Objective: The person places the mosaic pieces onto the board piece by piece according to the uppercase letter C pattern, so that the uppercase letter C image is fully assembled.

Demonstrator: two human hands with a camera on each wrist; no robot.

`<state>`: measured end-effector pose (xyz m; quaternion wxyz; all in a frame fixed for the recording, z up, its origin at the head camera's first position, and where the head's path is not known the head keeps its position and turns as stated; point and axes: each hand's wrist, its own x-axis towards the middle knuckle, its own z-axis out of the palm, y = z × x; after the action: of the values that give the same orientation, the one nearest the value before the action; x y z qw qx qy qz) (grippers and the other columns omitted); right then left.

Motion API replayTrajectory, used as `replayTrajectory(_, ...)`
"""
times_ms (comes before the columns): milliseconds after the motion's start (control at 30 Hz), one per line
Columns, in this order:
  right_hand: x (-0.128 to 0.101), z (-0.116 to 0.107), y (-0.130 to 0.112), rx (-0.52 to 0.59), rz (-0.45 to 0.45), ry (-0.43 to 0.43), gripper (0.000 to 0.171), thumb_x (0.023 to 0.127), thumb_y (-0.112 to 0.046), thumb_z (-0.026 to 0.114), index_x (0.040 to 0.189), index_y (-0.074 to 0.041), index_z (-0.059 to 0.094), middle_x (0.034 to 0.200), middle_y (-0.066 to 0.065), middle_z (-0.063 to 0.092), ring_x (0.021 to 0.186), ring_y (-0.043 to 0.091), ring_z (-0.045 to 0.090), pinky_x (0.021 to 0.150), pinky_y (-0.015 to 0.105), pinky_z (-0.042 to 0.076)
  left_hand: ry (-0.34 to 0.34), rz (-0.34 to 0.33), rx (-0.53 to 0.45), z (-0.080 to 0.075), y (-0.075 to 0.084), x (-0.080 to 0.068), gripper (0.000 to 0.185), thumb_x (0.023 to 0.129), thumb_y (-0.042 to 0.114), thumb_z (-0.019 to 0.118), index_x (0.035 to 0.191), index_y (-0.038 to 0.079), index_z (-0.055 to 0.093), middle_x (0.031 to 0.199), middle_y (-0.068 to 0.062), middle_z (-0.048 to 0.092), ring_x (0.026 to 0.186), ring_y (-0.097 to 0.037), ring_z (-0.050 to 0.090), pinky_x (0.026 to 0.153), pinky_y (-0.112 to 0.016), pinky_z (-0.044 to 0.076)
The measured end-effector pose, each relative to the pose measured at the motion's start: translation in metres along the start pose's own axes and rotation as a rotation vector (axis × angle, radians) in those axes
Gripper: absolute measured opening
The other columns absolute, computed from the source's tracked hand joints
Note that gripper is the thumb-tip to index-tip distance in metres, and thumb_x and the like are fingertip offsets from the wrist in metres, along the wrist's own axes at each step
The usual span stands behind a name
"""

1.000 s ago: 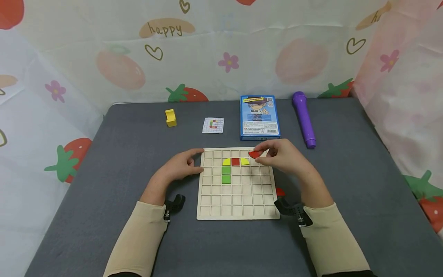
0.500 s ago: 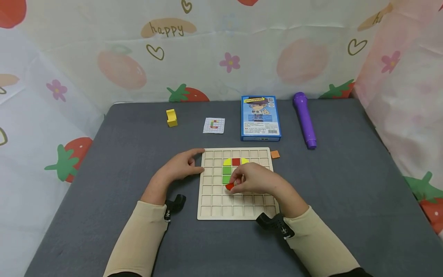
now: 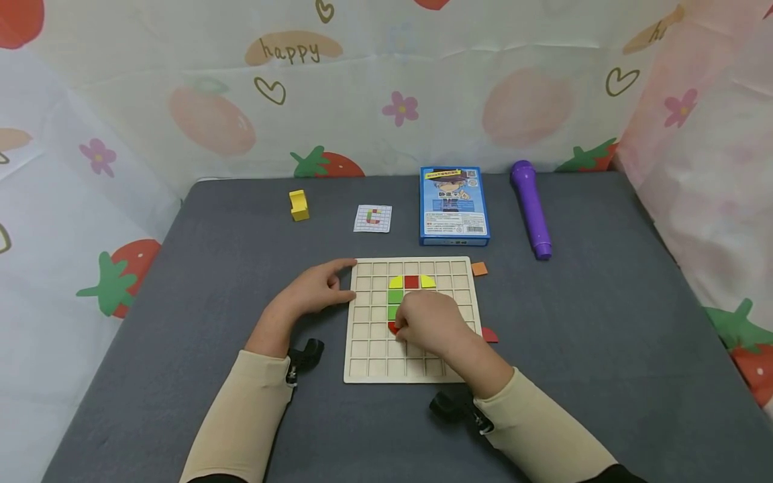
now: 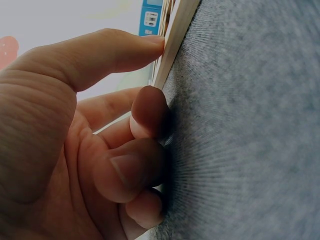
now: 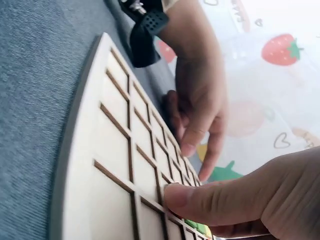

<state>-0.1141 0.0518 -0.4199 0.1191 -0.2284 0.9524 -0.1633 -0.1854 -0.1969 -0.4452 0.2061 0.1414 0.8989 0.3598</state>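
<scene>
A wooden grid board (image 3: 368, 349) lies on the grey cloth. In its cells sit two yellow rounded tiles (image 3: 427, 282), a red square tile (image 3: 411, 282) and two green square tiles (image 3: 395, 296). My right hand (image 3: 431, 322) reaches over the board and pinches a red rounded tile (image 3: 392, 327) at the cell just below the lower green one; the fingers partly cover it. On the board's left edge rest the thumb and forefinger of my left hand (image 3: 314, 288). The left wrist view shows that thumb (image 4: 145, 50) touching the board's side, the other fingers loosely bent by the cloth.
Beside the board's right edge lie an orange tile (image 3: 480, 269) and a red tile (image 3: 490, 335). Behind it are a yellow block (image 3: 298, 205), a small pattern card (image 3: 372, 219), a blue box (image 3: 454, 206) and a purple microphone-shaped object (image 3: 531, 209).
My right hand has carried the red rounded tile from the board's upper right down and left to the cell under the green tiles. The left hand stays at the left edge.
</scene>
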Motion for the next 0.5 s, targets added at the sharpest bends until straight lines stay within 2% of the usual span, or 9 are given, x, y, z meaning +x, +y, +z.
replayTrajectory(167, -0.001, -0.002, -0.002, -0.021, 0.005, -0.027, 0.002, 0.084, -0.02, 0.086, 0.085, -0.019, 0.085, 0.084, -0.007, 0.074, 0.077, 0.012, 0.062, 0.063, 0.034, 0.052, 0.004, 0.007, 0.017, 0.0, 0.0, 0.001, 0.07, 0.093, 0.026, 0.075, 0.155, 0.014, 0.045, 0.064, -0.001, 0.052, 0.053, -0.016, 0.046, 0.053, -0.032, 0.038)
replayTrajectory(267, -0.003, -0.009, 0.005, 0.031, -0.029, -0.08, 0.007, 0.087, -0.019, 0.083, 0.094, -0.018, 0.085, 0.088, -0.007, 0.074, 0.079, 0.012, 0.062, 0.065, 0.034, 0.052, 0.006, 0.009, 0.025, 0.0, -0.001, 0.001, 0.07, 0.093, 0.027, 0.075, 0.155, 0.014, 0.045, 0.065, -0.002, 0.052, 0.053, -0.016, 0.046, 0.054, -0.032, 0.038)
replayTrajectory(333, -0.005, -0.018, 0.015, 0.085, -0.037, -0.085, 0.012, 0.09, -0.021, 0.08, 0.101, -0.017, 0.084, 0.087, -0.008, 0.073, 0.078, 0.011, 0.06, 0.068, 0.032, 0.051, 0.008, 0.008, 0.029, 0.0, -0.002, 0.002, 0.07, 0.093, 0.027, 0.075, 0.155, 0.014, 0.045, 0.065, -0.002, 0.052, 0.053, -0.016, 0.046, 0.053, -0.032, 0.039)
replayTrajectory(400, -0.006, -0.027, 0.028, 0.145, -0.028, -0.051, 0.018, 0.092, -0.022, 0.078, 0.108, -0.015, 0.082, 0.084, -0.008, 0.069, 0.074, 0.011, 0.057, 0.067, 0.032, 0.049, 0.008, 0.007, 0.029, 0.0, -0.003, 0.002, 0.07, 0.093, 0.028, 0.075, 0.155, 0.015, 0.046, 0.066, -0.002, 0.052, 0.053, -0.016, 0.046, 0.053, -0.033, 0.039)
replayTrajectory(500, -0.01, -0.043, 0.051, 0.2, 0.033, 0.056, 0.025, 0.095, -0.023, 0.075, 0.117, -0.012, 0.079, 0.083, -0.004, 0.064, 0.073, 0.015, 0.053, 0.065, 0.033, 0.045, 0.009, 0.009, 0.028, 0.001, -0.003, 0.002, 0.07, 0.093, 0.028, 0.076, 0.155, 0.015, 0.046, 0.066, -0.003, 0.052, 0.053, -0.017, 0.046, 0.053, -0.033, 0.039)
